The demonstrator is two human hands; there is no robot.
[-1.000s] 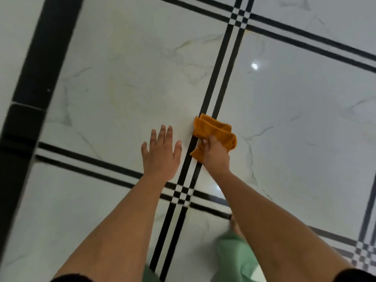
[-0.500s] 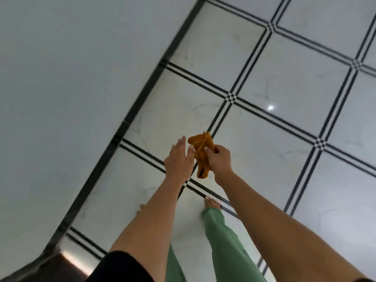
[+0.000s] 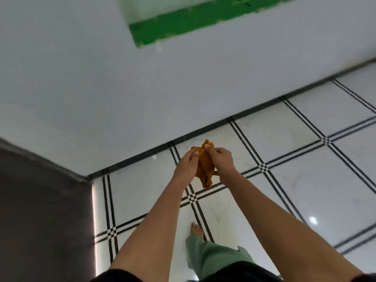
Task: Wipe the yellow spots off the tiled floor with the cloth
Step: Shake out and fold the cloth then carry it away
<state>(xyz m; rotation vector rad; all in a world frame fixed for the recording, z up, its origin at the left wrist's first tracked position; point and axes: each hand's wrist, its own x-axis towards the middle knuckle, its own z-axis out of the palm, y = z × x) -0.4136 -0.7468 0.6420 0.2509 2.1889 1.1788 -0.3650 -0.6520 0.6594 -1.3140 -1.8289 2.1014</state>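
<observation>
An orange cloth hangs crumpled in the air between both hands, well above the white marble tiled floor. My left hand pinches its upper left edge. My right hand grips its upper right part, with the lower end dangling below. No yellow spots show on the tiles in this view.
A white wall with a black skirting runs across the back, with a green-edged opening high up. A dark grey surface fills the left side. A bare foot and green trouser leg stand on the floor below my arms.
I have risen from the floor and the view has swung up toward the wall. The cloth came off the tile, and my left hand, flat on the floor before, now holds it too.
</observation>
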